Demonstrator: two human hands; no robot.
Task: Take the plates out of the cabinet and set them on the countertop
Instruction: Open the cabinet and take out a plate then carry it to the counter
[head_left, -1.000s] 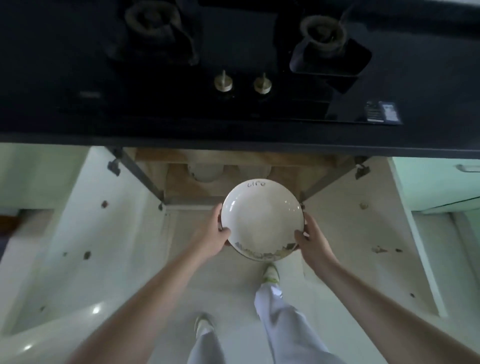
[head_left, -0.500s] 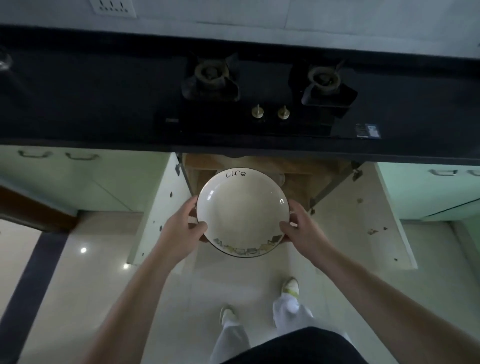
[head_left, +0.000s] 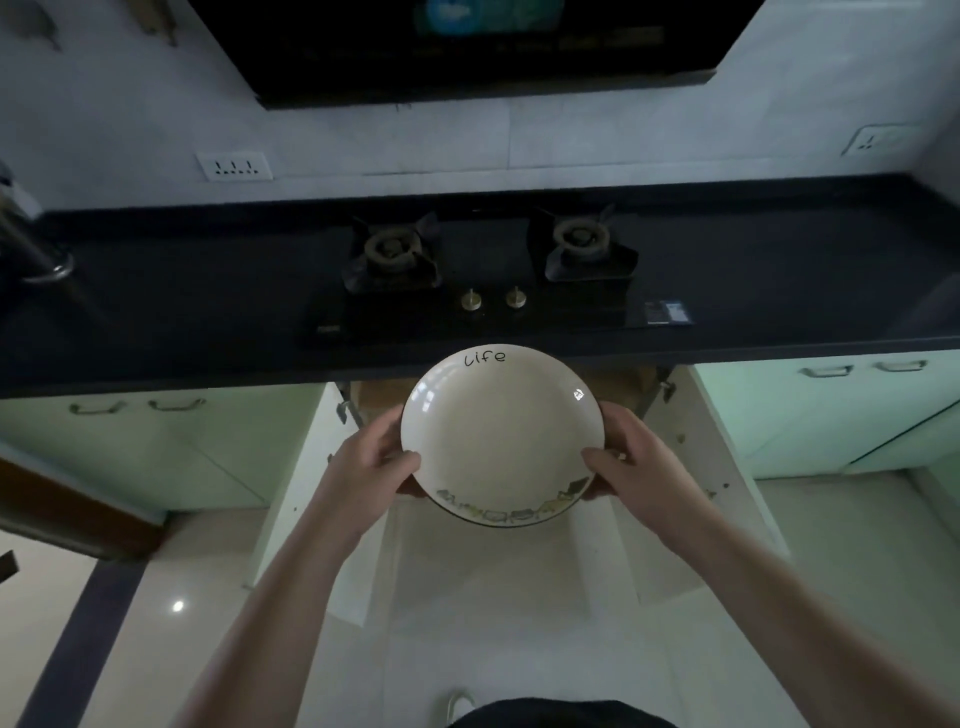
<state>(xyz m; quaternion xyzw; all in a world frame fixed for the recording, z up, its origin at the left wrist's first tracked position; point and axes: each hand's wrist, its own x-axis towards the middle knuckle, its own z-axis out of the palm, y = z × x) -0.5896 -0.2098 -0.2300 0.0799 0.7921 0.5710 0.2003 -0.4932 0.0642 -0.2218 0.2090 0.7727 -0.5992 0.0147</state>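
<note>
A deep white plate (head_left: 501, 434) with the word "life" on its far rim and a drawn border on its near rim is held level in the air. My left hand (head_left: 366, 470) grips its left edge and my right hand (head_left: 636, 467) grips its right edge, thumbs on the rim. The plate hangs just in front of the black countertop (head_left: 182, 322), its far rim overlapping the counter's front edge. Behind and below it is the open cabinet (head_left: 618, 387), its inside mostly hidden by the plate.
A two-burner gas hob (head_left: 493, 275) with two brass knobs sits in the counter straight ahead. Both white cabinet doors (head_left: 296, 483) stand open to either side of my arms. A faucet (head_left: 31, 249) is at the far left. A range hood (head_left: 467, 47) hangs above.
The plate has risen from low in front of the cabinet up to the counter's edge, held by both hands throughout. The view has lifted, now showing the wall and hood.
</note>
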